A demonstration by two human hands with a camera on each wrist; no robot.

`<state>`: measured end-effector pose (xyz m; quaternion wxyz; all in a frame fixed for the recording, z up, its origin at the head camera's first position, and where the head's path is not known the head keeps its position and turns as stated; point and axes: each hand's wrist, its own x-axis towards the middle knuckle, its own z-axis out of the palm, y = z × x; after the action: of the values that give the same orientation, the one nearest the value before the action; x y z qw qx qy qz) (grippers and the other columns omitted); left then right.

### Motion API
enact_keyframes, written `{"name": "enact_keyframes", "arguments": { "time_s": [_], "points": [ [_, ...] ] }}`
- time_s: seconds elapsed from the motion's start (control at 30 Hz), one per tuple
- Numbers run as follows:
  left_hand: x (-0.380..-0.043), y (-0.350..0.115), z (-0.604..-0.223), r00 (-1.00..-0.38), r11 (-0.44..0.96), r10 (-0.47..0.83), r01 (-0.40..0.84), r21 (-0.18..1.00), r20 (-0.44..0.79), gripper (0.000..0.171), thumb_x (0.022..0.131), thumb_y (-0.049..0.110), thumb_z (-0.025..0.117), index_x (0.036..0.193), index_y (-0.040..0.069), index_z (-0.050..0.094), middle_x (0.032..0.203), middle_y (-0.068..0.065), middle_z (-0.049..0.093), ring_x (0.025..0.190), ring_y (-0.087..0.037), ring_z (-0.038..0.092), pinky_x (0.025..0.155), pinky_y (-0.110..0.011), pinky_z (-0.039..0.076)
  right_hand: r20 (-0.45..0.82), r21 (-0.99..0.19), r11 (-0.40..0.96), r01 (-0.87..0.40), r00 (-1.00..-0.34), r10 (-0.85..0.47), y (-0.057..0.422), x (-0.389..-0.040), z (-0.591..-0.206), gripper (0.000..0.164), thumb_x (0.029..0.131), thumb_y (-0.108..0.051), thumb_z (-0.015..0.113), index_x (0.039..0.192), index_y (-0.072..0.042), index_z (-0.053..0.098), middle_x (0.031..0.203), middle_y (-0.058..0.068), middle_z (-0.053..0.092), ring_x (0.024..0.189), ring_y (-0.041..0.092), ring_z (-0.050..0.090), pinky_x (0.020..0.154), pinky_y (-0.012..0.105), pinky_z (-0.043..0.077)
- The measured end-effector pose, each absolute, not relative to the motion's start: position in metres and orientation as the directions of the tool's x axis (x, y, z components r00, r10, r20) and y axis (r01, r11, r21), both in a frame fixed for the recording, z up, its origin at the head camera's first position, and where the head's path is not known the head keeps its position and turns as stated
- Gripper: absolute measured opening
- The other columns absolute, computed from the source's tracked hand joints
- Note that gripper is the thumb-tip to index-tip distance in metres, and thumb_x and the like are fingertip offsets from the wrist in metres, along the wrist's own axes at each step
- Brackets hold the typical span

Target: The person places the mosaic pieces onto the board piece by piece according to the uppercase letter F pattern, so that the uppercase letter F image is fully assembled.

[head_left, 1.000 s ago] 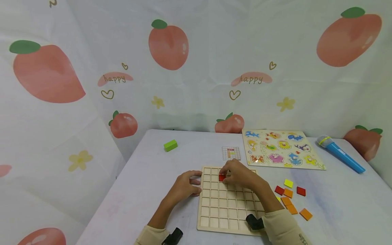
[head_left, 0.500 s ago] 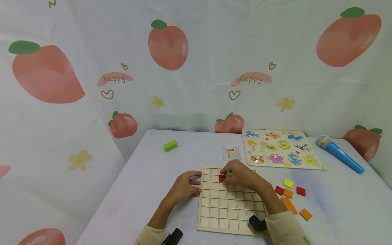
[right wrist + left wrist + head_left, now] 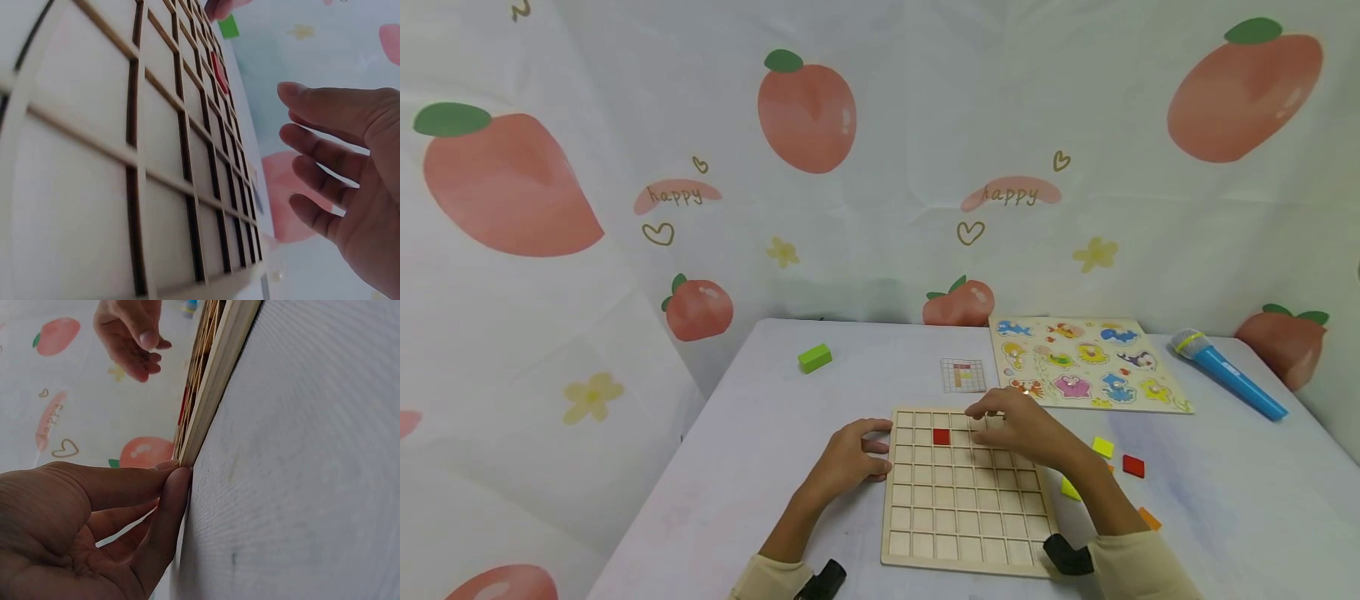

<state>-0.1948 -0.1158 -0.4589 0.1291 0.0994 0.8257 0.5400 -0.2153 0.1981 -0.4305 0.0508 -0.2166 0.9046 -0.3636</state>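
Red tile (image 3: 942,437) sits in the wooden grid board (image 3: 946,500), lower centre of frame
Left hand (image 3: 850,454) touches its left edge, fingers apart; right hand (image 3: 1026,425) just hovers over the upper right, fingers apart too.

Soft, diffuse light is falling across the head view, with the right grip (image 3: 1021,427) casting a faint shadow on the wooden grid board (image 3: 946,500). The left wrist view is looking dimmer, its tabletop (image 3: 300,450) showing fine banding; in the right wrist view, the board's nearest slats (image 3: 24,101) are blurring.
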Motion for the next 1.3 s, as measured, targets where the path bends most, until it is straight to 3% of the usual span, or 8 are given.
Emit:
{"name": "enact_keyframes", "arguments": {
  "time_s": [0.8, 0.97, 1.3],
  "points": [
    [-0.195, -0.115, -0.459, -0.949, 0.399, 0.300, 0.028, 0.916, -0.102, 0.063, 0.083, -0.009, 0.082, 0.143, 0.001, 0.062, 0.120, -0.016, 0.071, 0.105, -0.024, 0.073, 0.072, -0.033, 0.066, 0.026, -0.617, 0.754, -0.225, -0.964, -0.266, 0.286, -0.177, -0.428, 0.040, 0.094, -0.028, 0.082, 0.128, -0.009, 0.074, 0.117, 0.003, 0.075, 0.115, 0.032, 0.062, 0.097, 0.062, 0.054],
    [-0.195, -0.115, -0.459, -0.949, 0.403, 0.300, 0.031, 0.915, -0.100, 0.063, 0.084, -0.008, 0.082, 0.143, 0.001, 0.062, 0.122, -0.017, 0.070, 0.105, -0.024, 0.072, 0.072, -0.033, 0.066, -0.029, -0.594, 0.790, -0.152, -0.977, -0.210, 0.304, -0.171, -0.431, 0.041, 0.093, -0.029, 0.081, 0.129, -0.009, 0.074, 0.117, 0.004, 0.074, 0.114, 0.032, 0.061, 0.094, 0.059, 0.057],
    [-0.195, -0.117, -0.460, -0.946, 0.397, 0.308, 0.033, 0.917, -0.099, 0.063, 0.084, -0.008, 0.082, 0.143, 0.000, 0.062, 0.121, -0.017, 0.070, 0.106, -0.025, 0.072, 0.073, -0.032, 0.066, -0.033, -0.551, 0.825, -0.125, -0.985, -0.171, 0.336, -0.165, -0.436, 0.043, 0.090, -0.024, 0.083, 0.128, -0.006, 0.074, 0.114, 0.005, 0.075, 0.109, 0.031, 0.061, 0.091, 0.056, 0.059]
  ]
}}
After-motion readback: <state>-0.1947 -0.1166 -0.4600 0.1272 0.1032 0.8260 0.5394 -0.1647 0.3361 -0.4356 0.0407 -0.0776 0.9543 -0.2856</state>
